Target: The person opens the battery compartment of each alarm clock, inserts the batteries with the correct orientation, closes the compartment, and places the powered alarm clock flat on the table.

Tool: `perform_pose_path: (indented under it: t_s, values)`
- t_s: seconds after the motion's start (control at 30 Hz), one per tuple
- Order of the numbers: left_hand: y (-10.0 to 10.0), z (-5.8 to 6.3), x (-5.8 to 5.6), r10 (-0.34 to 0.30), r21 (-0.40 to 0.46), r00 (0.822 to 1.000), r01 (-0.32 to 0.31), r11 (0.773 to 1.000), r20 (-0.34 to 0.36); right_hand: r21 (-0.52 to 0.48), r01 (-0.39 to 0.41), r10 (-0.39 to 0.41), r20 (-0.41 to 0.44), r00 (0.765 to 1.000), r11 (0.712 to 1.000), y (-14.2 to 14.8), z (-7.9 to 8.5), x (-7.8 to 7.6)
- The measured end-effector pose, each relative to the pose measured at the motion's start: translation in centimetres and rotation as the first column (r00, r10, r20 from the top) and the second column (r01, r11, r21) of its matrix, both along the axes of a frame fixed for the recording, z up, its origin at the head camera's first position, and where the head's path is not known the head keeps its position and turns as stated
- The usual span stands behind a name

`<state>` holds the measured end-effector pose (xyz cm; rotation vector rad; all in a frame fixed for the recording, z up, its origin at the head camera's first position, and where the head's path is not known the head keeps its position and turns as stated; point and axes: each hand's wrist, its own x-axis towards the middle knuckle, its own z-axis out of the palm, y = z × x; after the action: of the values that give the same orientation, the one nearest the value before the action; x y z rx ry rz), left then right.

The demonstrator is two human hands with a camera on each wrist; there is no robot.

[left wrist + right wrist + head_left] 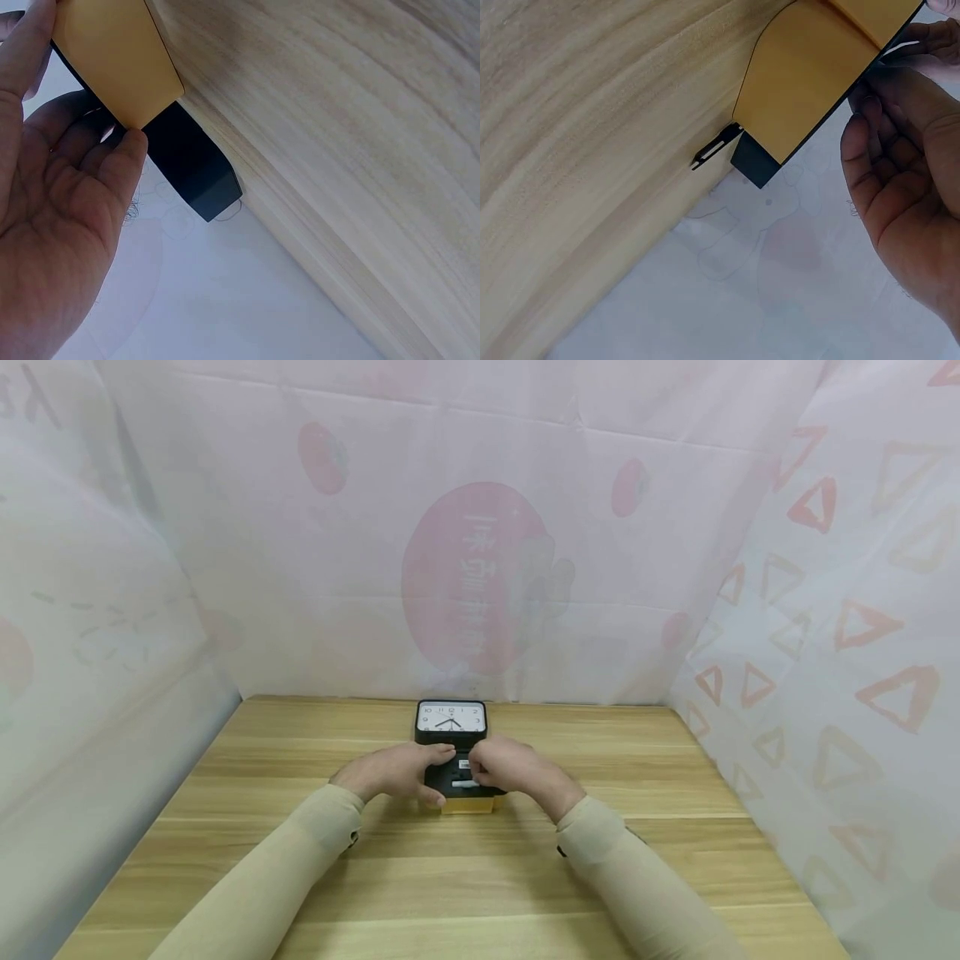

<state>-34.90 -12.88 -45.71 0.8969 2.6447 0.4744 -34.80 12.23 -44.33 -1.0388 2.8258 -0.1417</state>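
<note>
A boxy device with a black top and yellow sides (467, 807) stands on the table; its kind is unclear. A small white label and a white battery (463, 784) show on its black top. My left hand (393, 770) grips its left side, and in the left wrist view a fingertip meets the yellow body (120, 56) near a corner. From the right, my right hand (517, 770) reaches over the top with curled fingers, pinching the battery's right end, which they partly cover. Just behind the device is a black-framed clock (452, 735) with a white dial, facing up toward me.
The wood-grain table (465, 885) ends at a printed cloth backdrop (360, 635), with similar cloth at both sides. A small slim black piece (717, 146) with a pale slot lies by the device in the right wrist view.
</note>
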Motion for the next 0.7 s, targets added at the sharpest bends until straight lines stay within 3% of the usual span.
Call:
perform_pose_path:
  t_s: [0.4, 0.7]
  values:
    - [-0.32, -0.05, -0.29, 0.013, 0.001, 1.0, -0.013, 1.0, 0.019, -0.02, -0.007, 0.008, 0.021, 1.0, 1.0, 0.17, -0.3, -0.25]
    - [-0.28, 0.18, -0.17, 0.005, 0.008, 1.0, -0.005, 1.0, 0.008, -0.059, -0.068, 0.069, 0.012, 0.998, 0.996, 0.82, -0.93, -0.84]
